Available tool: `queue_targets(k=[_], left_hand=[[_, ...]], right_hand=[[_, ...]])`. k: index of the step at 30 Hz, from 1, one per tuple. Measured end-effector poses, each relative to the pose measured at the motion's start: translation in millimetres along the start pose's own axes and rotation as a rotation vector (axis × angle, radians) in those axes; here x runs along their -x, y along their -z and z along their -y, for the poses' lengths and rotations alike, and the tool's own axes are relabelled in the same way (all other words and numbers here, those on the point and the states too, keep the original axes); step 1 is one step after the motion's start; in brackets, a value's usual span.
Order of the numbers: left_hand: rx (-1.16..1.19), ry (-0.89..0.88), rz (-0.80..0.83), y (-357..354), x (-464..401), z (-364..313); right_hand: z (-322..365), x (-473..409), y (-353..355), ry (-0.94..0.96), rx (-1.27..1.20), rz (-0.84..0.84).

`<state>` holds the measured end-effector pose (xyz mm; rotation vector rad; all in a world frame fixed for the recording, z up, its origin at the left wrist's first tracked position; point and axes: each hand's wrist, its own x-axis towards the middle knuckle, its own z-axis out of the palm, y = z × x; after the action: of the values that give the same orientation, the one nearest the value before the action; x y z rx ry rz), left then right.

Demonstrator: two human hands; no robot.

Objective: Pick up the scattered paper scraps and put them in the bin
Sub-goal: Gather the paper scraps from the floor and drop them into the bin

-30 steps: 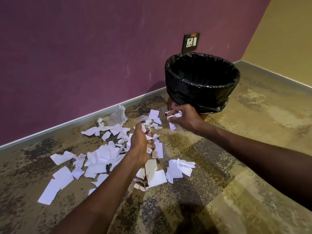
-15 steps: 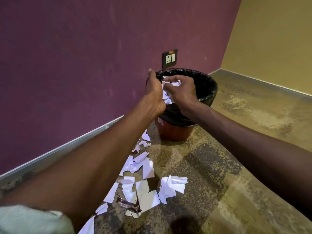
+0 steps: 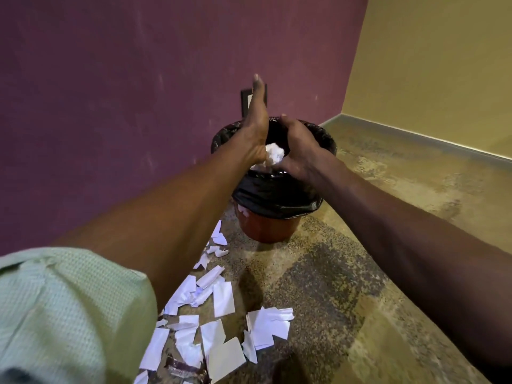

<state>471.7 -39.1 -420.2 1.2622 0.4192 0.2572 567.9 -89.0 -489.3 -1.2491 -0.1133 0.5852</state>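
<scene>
A bin (image 3: 277,195) with a black liner and a red-brown base stands on the floor by the purple wall. Both my hands are over its mouth. My left hand (image 3: 256,128) is flat, its fingers straight and pointing up. My right hand (image 3: 297,151) arches over the rim with its back toward me, and its fingers curl down out of sight. A white wad of paper scraps (image 3: 273,156) sits between the heels of the two hands, just above the liner. More white scraps (image 3: 221,297) lie scattered on the floor in front of the bin.
A wall socket (image 3: 246,101) sits behind my left hand. A dark wrapper (image 3: 182,370) lies among the nearest scraps. The yellow wall (image 3: 443,65) and its skirting close off the right side. My green sleeve (image 3: 69,314) covers the lower left.
Both hands rose from the floor to the bin with scraps. Since half a second ago my left hand has straightened its fingers, and the wad now shows between the palms.
</scene>
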Motion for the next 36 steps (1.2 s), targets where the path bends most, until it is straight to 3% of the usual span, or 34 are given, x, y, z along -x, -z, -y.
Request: queue_targets(k=[9, 17, 21, 25, 29, 33, 36], left_hand=[[0.012, -0.169, -0.051, 21, 8, 16], [0.166, -0.117, -0.010, 56, 44, 27], [0.184, -0.119, -0.051, 82, 71, 53], [0.140, -0.059, -0.137, 122, 106, 102], [0.096, 0.038, -0.260, 150, 139, 155], [0.030, 0.121, -0.331, 156, 167, 194], [-0.039, 0.181, -0.384, 155, 179, 219]], right_hand=[[12, 62, -19, 0.057, -0.112, 0.007], [5, 117, -28, 0.317, 0.147, 0.157], [-20, 135, -24, 0.360, 0.300, 0.223], [-73, 138, -1, 0.249, 0.522, 0.267], [-132, 136, 32, 0.188, 0.956, 0.315], [-176, 139, 54, 0.143, 1.558, 0.541], [-203, 146, 68, 0.098, 1.796, 0.682]])
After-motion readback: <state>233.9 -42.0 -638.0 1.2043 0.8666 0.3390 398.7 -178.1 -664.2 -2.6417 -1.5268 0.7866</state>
